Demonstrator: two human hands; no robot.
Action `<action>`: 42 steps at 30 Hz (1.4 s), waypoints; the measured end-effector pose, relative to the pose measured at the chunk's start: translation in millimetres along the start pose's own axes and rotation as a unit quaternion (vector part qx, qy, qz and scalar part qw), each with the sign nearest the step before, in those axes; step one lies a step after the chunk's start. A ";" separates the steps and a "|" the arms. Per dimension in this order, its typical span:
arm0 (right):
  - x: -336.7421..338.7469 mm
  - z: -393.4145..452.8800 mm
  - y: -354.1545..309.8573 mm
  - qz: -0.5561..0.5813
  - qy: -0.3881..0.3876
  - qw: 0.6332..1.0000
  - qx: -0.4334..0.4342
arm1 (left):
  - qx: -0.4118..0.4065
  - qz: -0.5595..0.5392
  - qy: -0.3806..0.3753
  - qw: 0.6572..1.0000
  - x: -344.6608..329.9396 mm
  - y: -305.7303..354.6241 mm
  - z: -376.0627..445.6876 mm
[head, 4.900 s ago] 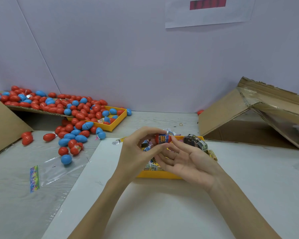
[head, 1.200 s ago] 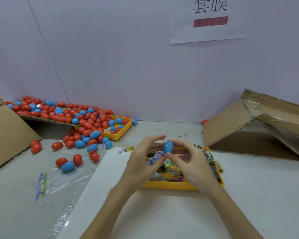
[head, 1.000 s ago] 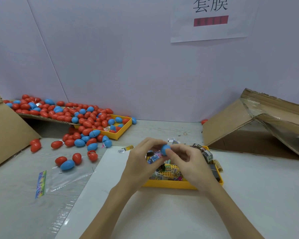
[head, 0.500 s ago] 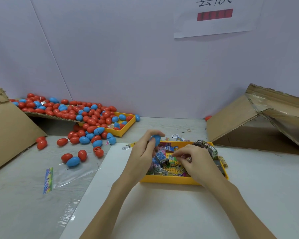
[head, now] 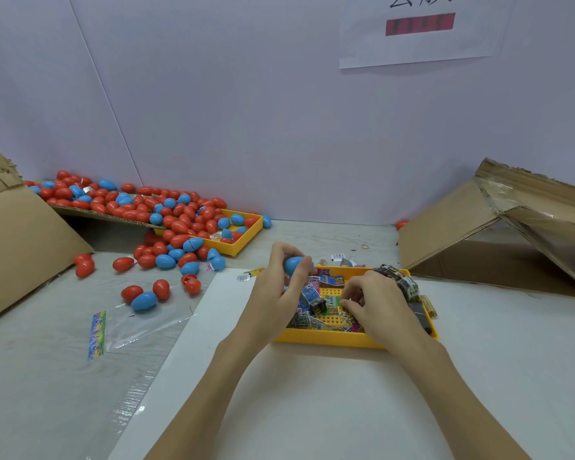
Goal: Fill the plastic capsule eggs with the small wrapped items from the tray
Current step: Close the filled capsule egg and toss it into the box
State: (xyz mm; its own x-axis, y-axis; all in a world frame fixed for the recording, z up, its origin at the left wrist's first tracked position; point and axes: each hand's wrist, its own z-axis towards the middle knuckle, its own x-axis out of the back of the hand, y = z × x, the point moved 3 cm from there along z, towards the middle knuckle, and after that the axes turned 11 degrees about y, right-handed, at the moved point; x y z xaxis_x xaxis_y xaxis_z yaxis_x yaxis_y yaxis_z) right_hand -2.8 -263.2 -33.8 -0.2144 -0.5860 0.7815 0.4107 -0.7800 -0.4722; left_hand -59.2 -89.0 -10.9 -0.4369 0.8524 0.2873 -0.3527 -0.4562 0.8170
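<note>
My left hand holds a closed blue capsule egg in its fingertips, above the left end of the yellow tray. The tray holds several small wrapped items in printed foil. My right hand reaches down into the tray, fingers curled and pinching among the wrapped items; whether one is gripped is hidden by the fingers. Many red and blue eggs are piled at the left, some in a second yellow tray.
Loose eggs and a clear plastic bag lie on the table at the left. A cardboard flap stands far left. An open cardboard box lies on its side at the right. A white sheet covers the near table.
Both hands held the blue egg together over the tray a second ago. Now the left hand alone keeps the egg, and the right hand has dropped into the tray among the wrapped items.
</note>
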 end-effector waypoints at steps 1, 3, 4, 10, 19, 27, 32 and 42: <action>0.1 0.0 -0.5 0.001 -0.002 1.000 0.004 | -0.010 0.010 0.014 1.000 1.1 -0.6 0.7; -0.1 0.6 -0.7 0.009 -0.007 1.000 0.009 | -0.022 0.022 0.050 0.998 3.9 -2.5 3.6; -0.2 0.6 -0.2 0.014 -0.010 1.000 0.008 | -0.021 0.023 0.069 0.997 5.5 -4.0 5.4; -0.3 1.8 -3.3 -0.004 -0.007 1.000 0.019 | -0.010 0.020 0.101 0.995 11.4 -8.4 8.3; 23.1 -2.8 -8.0 0.140 0.162 0.975 0.059 | -0.028 0.021 0.032 0.999 2.1 1.1 2.2; 25.2 -11.6 -23.0 0.153 0.205 0.952 0.168 | 0.017 -0.004 0.045 0.999 -3.5 -2.5 1.2; 22.2 -10.1 -25.3 0.248 0.149 0.951 0.107 | 0.006 -0.005 0.034 0.999 0.8 -2.4 4.4; 17.1 -13.0 -19.4 0.198 0.144 0.968 0.057 | -0.135 0.165 0.005 0.977 -5.1 -2.1 -2.9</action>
State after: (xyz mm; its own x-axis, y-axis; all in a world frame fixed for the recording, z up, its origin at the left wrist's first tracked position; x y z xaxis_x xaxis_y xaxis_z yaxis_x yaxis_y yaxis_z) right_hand -26.0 -261.0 -16.6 -0.2512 -0.8843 0.3937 0.6032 -0.4611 -0.6508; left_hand -58.7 -93.1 -15.6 -0.5712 0.6461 0.5063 -0.3958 -0.7572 0.5197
